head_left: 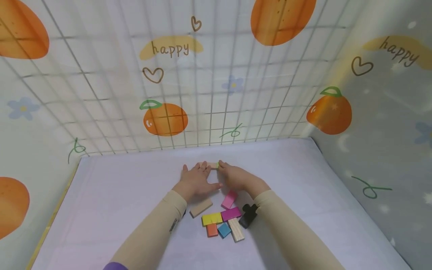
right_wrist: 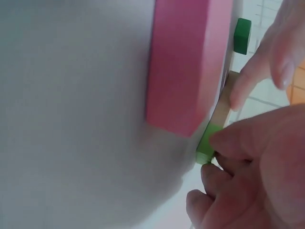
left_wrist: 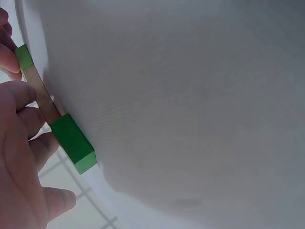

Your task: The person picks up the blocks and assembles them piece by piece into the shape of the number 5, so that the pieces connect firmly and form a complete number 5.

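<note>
My left hand (head_left: 197,180) lies with fingers spread, its fingertips on a plain wooden block (head_left: 212,165) toward the back of the table. A light green block (right_wrist: 208,143) meets the right end of that wooden block, and my right hand (head_left: 236,177) pinches it between thumb and fingers. At the wooden block's other end, the left wrist view shows a dark green block (left_wrist: 74,140); the left hand hides it in the head view. A pink block (right_wrist: 178,67) looms large in the right wrist view, apart from the right fingers.
Nearer the person lie another wooden block (head_left: 201,207), a yellow block (head_left: 212,219), a magenta block (head_left: 231,214), an orange block (head_left: 212,230), a blue block (head_left: 224,230) and a pale wood block (head_left: 236,230). A black object (head_left: 248,216) sits under the right forearm. Grid-backed curtains (head_left: 202,86) enclose the table.
</note>
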The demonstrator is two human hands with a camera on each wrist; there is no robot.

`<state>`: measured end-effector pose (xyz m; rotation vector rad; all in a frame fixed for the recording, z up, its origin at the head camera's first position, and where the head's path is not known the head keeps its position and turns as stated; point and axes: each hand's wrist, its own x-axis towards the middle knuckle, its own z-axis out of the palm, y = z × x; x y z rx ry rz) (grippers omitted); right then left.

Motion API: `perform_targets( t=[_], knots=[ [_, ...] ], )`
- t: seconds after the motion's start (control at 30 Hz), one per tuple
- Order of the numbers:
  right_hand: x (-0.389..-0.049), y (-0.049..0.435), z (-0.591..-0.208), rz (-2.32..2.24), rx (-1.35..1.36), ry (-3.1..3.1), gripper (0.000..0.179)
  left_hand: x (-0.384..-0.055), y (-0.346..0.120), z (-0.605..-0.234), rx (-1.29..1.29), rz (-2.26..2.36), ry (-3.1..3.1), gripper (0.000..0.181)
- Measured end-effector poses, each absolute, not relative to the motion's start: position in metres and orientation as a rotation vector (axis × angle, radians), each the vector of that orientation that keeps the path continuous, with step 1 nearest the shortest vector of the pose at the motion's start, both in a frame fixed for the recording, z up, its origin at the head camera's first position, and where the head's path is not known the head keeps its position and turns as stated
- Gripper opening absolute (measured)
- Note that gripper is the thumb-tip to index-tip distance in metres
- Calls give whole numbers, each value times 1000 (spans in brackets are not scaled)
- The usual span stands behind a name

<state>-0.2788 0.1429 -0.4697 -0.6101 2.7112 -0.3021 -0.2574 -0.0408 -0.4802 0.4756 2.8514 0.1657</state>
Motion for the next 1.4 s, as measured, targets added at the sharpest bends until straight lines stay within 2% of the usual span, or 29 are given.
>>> perform_targets(
  t=[0.17, 0.73, 1.4],
  knots=[
    [-280, 145, -470, -283, -612, 2702, 63, -258, -40, -479, 464, 166, 2844, 103],
    [-279, 146, -486, -397, -588, 2611, 80, -254, -38, -484, 462, 151, 2851, 104],
    [-273, 144, -485, -139, -607, 2677, 88, -249, -39, -480, 486, 125, 2869, 104]
  ],
)
